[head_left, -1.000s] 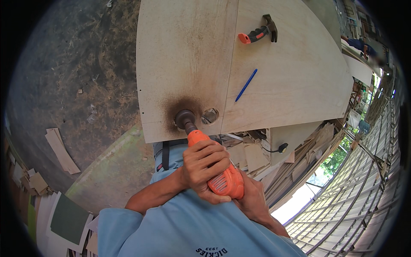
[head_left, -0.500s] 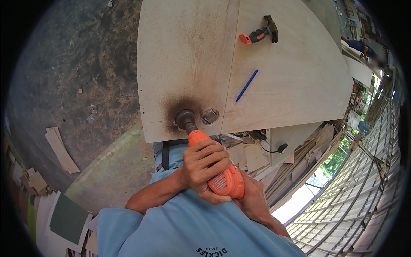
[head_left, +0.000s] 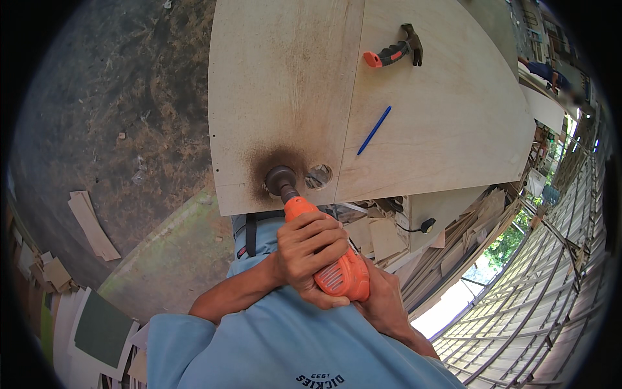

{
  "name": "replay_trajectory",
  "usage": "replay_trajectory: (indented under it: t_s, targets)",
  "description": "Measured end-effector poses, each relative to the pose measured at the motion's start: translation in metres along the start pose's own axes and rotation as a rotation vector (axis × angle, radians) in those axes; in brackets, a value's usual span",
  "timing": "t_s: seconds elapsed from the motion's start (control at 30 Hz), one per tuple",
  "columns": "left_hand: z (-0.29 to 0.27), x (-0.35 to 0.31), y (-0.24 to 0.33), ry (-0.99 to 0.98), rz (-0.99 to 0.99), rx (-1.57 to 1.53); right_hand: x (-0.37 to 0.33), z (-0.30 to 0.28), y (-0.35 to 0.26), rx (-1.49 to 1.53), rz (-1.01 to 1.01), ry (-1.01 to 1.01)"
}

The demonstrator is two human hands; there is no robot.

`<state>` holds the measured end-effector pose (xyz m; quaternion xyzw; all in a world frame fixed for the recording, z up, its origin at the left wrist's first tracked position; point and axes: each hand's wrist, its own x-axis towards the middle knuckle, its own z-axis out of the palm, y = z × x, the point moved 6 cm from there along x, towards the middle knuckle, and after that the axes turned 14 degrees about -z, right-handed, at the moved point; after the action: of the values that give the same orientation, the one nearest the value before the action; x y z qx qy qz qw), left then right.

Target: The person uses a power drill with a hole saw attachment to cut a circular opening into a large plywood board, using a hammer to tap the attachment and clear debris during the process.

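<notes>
An orange power drill (head_left: 343,275) slants away from my body, its hole saw (head_left: 280,180) set against a plywood sheet (head_left: 285,78) near the near edge. Dark brown dust rings the hole saw. Just right of it is a round cut hole (head_left: 318,176). My left hand (head_left: 312,249) wraps over the drill's body from above, fingers closed. On the right side of the drill, my right hand (head_left: 383,295) is closed around its rear grip, with the fingers mostly hidden behind the housing.
A claw hammer (head_left: 396,50) and a blue pen (head_left: 374,130) lie on the sheet, right of a long straight line. Board offcuts (head_left: 466,223) are stacked at the right, with a black plug (head_left: 427,225) nearby. Wood scraps (head_left: 92,223) lie on the left floor. Another person (head_left: 547,72) is at far right.
Hardly anything differs. The view has shifted very slightly; the drill and both hands keep the same place and grip.
</notes>
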<state>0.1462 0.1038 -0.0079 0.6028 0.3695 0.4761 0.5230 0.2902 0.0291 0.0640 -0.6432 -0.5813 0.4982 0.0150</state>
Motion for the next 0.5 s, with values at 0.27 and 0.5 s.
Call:
replay_trajectory:
  t_s: [0.27,0.5]
  targets:
    - [-0.002,-0.001,0.001,0.009,-0.002,0.005,0.001,-0.002,-0.003,-0.031,0.013,-0.021]
    - [-0.006,-0.001,0.002,0.073,0.013,0.006,0.010,-0.012,-0.010,-0.098,-0.025,-0.091]
